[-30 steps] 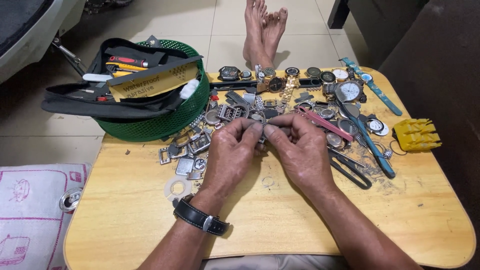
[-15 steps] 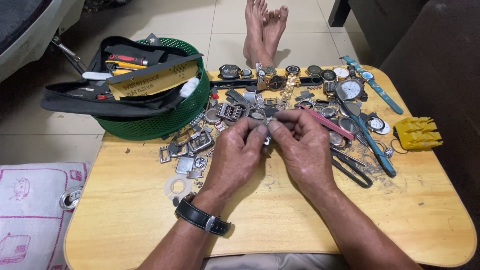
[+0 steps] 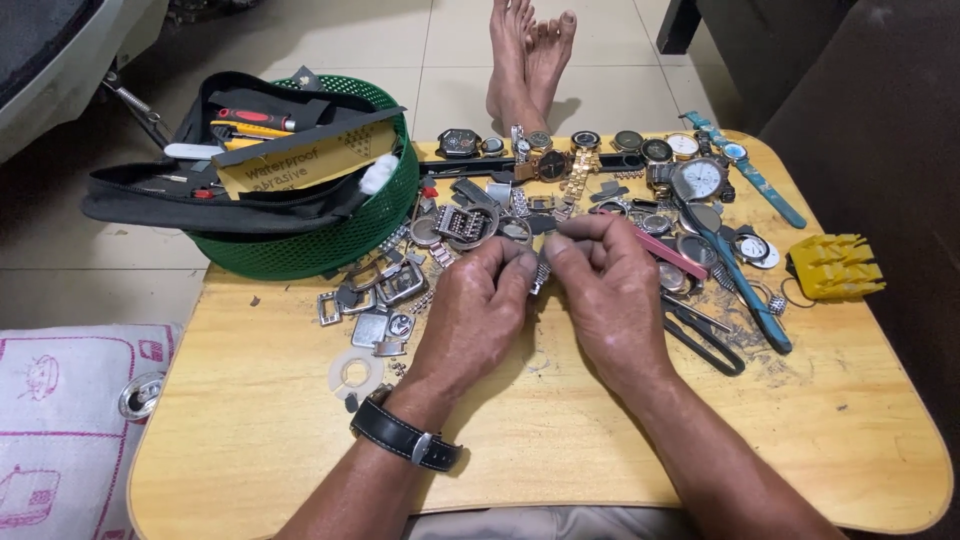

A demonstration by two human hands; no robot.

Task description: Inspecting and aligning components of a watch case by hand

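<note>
My left hand (image 3: 468,318) and my right hand (image 3: 605,290) meet over the middle of a small wooden table (image 3: 250,430). Together their fingertips pinch a short piece of metal watch band (image 3: 541,274), mostly hidden by the fingers. A black strap watch (image 3: 405,440) sits on my left wrist. Just beyond the fingers lies a heap of watch cases, buckles and band links (image 3: 470,222).
A green mesh basket (image 3: 310,245) with a black tool pouch stands at the back left. Several wristwatches (image 3: 585,150) line the far edge. A yellow plastic holder (image 3: 838,267), black pliers (image 3: 705,335) and a white ring (image 3: 355,372) lie around. Someone's bare feet (image 3: 530,55) rest beyond.
Both hands stay together on the small metal piece; the fingers have shifted slightly around it, and the view has barely moved.
</note>
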